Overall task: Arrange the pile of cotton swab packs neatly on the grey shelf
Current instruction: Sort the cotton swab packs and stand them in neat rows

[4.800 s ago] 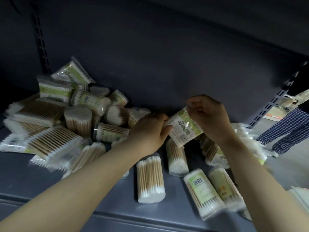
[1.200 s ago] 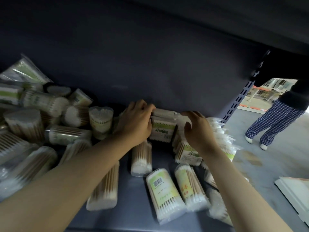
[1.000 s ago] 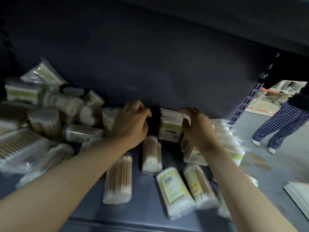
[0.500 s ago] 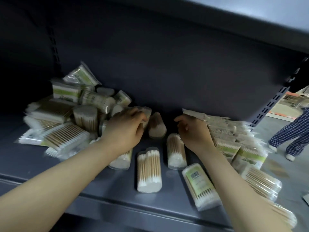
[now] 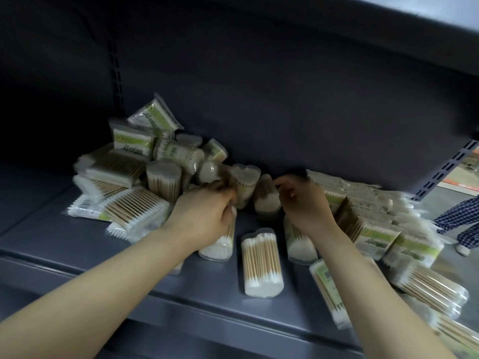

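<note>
Both hands nearer pile, left hand (image 5: 207, 211) gripping clear swab pack (image 5: 243, 185), right hand (image 5: 303, 206) curled, empty.

On the grey shelf (image 5: 77, 244), the left hand (image 5: 204, 216) curls blurred fingers (image 5: 223, 189) at a clear swab tub (image 5: 245, 185), the right hand (image 5: 303, 206) loosely curled beside another tub (image 5: 267, 198), stacked packs (image 5: 373, 229) right.

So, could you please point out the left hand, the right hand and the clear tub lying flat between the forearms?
Left hand (image 5: 204, 216): head view, back of the hand.
Right hand (image 5: 305, 206): head view, back of the hand.
Clear tub (image 5: 261, 263): head view, middle of its upper side.
</note>
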`<state>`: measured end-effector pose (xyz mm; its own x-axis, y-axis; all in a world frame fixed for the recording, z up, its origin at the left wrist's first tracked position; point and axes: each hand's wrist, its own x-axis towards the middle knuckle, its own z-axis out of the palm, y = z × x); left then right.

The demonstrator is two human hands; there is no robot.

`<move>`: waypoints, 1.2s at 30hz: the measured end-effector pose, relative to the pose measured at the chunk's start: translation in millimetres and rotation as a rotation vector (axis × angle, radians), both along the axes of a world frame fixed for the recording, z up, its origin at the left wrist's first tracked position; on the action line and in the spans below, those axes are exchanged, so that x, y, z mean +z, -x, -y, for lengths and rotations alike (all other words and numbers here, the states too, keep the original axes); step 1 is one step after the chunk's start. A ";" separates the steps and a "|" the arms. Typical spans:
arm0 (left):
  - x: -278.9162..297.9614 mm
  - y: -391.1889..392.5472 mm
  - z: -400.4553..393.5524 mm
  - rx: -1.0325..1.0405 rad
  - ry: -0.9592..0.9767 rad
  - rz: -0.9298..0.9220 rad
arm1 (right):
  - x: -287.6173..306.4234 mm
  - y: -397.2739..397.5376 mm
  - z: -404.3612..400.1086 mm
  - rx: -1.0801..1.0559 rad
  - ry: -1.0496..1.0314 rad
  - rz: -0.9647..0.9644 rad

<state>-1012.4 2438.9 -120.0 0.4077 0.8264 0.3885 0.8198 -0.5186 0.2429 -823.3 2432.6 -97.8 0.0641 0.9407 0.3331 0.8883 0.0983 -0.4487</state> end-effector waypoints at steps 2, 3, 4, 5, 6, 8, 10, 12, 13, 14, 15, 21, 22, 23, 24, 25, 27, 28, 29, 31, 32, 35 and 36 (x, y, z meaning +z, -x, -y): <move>-0.4 3.2 -2.1 0.006 0.021 -0.014 | 0.9 4.0 -4.1 -0.008 -0.003 -0.005; -0.9 5.2 -2.5 0.010 0.039 -0.018 | 0.9 5.6 -5.7 -0.009 -0.007 -0.013; -1.1 6.7 -2.8 0.006 0.043 -0.015 | 0.6 6.8 -7.2 -0.010 -0.011 -0.021; -0.5 8.0 -3.0 -0.002 0.039 -0.011 | 0.4 7.6 -8.6 -0.011 -0.014 -0.025; 0.0 9.6 -3.2 -0.007 0.029 -0.011 | 0.2 8.2 -9.8 -0.012 -0.017 -0.022; 0.3 12.5 -5.3 -0.004 0.005 -0.012 | -0.2 9.1 -13.1 -0.011 -0.029 -0.012; 1.8 15.8 -7.6 0.022 -0.012 -0.010 | 0.9 11.5 -16.9 -0.007 -0.036 -0.024; 6.2 19.5 -8.5 0.008 -0.084 -0.022 | 3.8 15.8 -20.6 0.009 -0.039 -0.063; 7.7 21.7 -9.6 0.011 -0.128 -0.029 | 5.3 18.2 -22.7 0.021 -0.044 -0.076; 9.6 24.8 -10.4 0.030 -0.161 -0.040 | 7.3 21.1 -24.7 0.031 -0.046 -0.081; 11.2 28.1 -11.9 0.056 -0.187 -0.053 | 9.0 24.0 -26.9 0.041 -0.049 -0.086; 10.5 45.9 -22.2 0.197 -0.154 -0.058 | 13.3 43.2 -39.1 0.162 -0.021 -0.094; 9.6 48.2 -23.3 0.215 -0.150 -0.050 | 12.4 46.1 -41.3 0.176 -0.013 -0.078; 8.5 50.1 -24.6 0.229 -0.155 -0.036 | 11.3 48.7 -43.6 0.187 -0.010 -0.058; 7.6 52.3 -25.4 0.237 -0.150 -0.025 | 10.2 51.1 -45.8 0.193 -0.010 -0.037; 5.3 54.5 -26.3 0.234 -0.150 -0.018 | 8.7 52.7 -48.0 0.194 -0.009 -0.017; 0.5 58.6 -26.3 0.217 -0.140 -0.005 | 6.1 54.4 -51.3 0.191 -0.005 0.012; -1.3 60.1 -25.5 0.208 -0.136 -0.007 | 5.4 54.8 -52.6 0.187 -0.002 0.019; -3.1 61.2 -25.3 0.202 -0.142 -0.015 | 5.2 55.0 -53.5 0.183 -0.002 0.016; -3.8 62.4 -25.2 0.192 -0.155 -0.020 | 5.8 55.9 -55.0 0.178 -0.016 -0.015; -2.9 62.6 -25.2 0.185 -0.156 -0.007 | 6.5 57.2 -55.2 0.176 -0.027 -0.037; -1.0 64.8 -26.8 0.184 -0.187 0.053 | 9.7 63.7 -56.5 0.184 -0.052 -0.091; 0.2 66.4 -27.1 0.200 -0.202 0.069 | 10.9 66.5 -57.4 0.190 -0.064 -0.098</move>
